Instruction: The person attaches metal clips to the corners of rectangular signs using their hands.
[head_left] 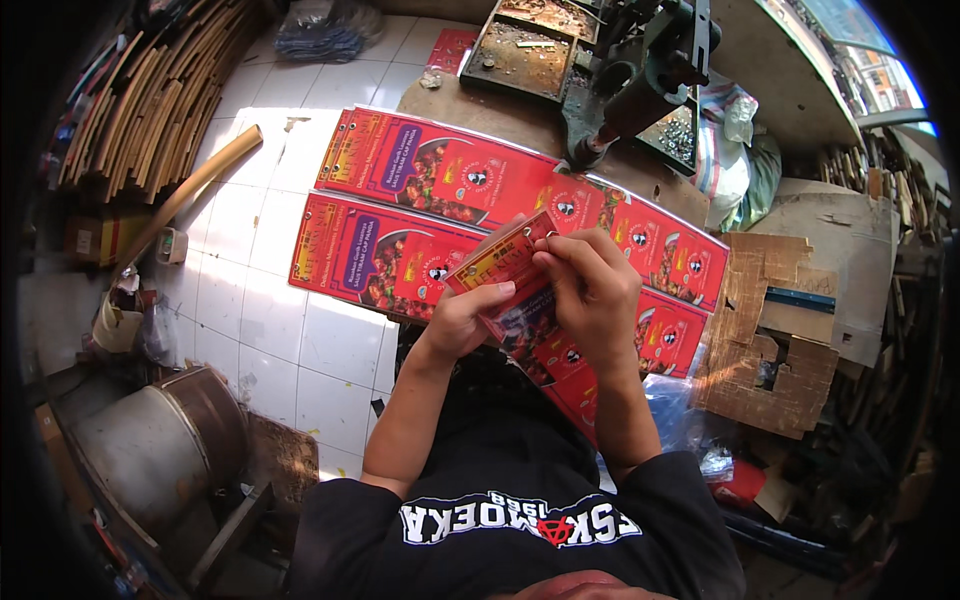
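My left hand (pixel 458 322) is closed around the side of a red printed sheet (pixel 503 262), its thumb lying on the printed face. The sheet is tilted in front of my body, and its lower part trails down past my right forearm. At the sheet's upper corner, my right hand (pixel 597 290) pinches with thumb and fingers. A tiny shiny speck shows by those fingertips, too small to name. Beyond my hands, more red printed sheets lie in two rows, a far row (pixel 520 180) and a near row (pixel 340 243), with food pictures and purple panels.
A dark metal hand press (pixel 640 100) stands beyond the sheets. Beside it are divided trays (pixel 470 85) holding small metal bits. Worn cardboard (pixel 740 350) lies at right, a metal drum (pixel 165 430) at lower left, and stacked cardboard (pixel 150 100) at far left. A cardboard tube (pixel 200 185) leans over the tiles.
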